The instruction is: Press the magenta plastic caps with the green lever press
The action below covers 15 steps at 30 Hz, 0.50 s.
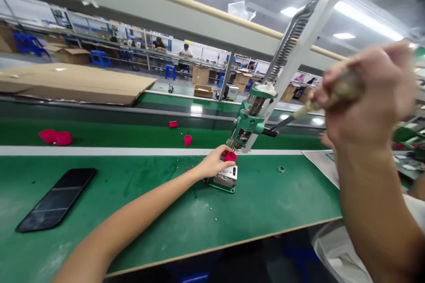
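Note:
On the base of a green hand press point(247, 126), my left hand point(214, 162) pinches a small red cup-shaped part point(229, 156) between thumb and fingers. The part rests under the press ram, on the metal fixture block point(226, 177). Raised at the right, my right hand point(368, 88) is closed around the worn knob of the press lever point(300, 112) and is slightly blurred by motion. The lever slopes down leftward from that hand to the press body.
Red parts point(63, 138) lie on the green belt behind the bench. A black phone point(58, 199) is on the table at left; tiny metal bits point(186, 169) are scattered near the press. Flat cardboard point(73, 82) lies beyond the belt. Several people sit at far benches.

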Motion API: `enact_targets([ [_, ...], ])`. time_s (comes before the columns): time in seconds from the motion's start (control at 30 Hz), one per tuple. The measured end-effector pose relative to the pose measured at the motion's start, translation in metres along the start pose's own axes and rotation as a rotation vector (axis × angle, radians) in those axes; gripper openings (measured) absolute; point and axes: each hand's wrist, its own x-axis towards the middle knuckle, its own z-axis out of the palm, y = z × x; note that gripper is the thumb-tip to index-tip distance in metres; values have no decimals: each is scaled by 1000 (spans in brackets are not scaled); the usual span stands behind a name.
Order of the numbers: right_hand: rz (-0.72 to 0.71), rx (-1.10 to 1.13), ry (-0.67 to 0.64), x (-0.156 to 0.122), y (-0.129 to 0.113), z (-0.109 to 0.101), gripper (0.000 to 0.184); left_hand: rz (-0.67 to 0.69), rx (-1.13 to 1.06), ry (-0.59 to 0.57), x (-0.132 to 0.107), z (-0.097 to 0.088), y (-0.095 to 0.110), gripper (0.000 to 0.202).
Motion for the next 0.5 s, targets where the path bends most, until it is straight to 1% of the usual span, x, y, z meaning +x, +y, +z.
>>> enact_targets([
  [0.03,-37,-13,-60,25,14,6,20,-3,24,17,-1,-1,3,36],
  [0.1,-63,-9,-78,59,44,13,25,-9,81,30,-3,-6,7,34],
  [0.17,-50,15,-5,73,68,17,23,3,194,-17,0,-16,9,32],
  [0.23,-47,11,61,75,82,19,18,27,388,-70,7,-32,6,30],
  [0.27,-47,12,83,74,86,19,17,20,496,-68,13,-42,2,28],
  [0.3,-41,14,94,72,88,20,17,-3,591,-38,19,-53,-4,27],
  [0.33,-35,19,109,72,88,20,17,-42,666,15,26,-64,-11,27],
  [0.4,-11,29,117,72,87,21,19,-139,747,129,38,-85,-29,32],
  [0.43,1,33,116,73,86,21,20,-178,770,155,42,-94,-38,34],
  [0.5,6,37,115,74,84,20,23,-228,820,146,44,-108,-55,36],
])
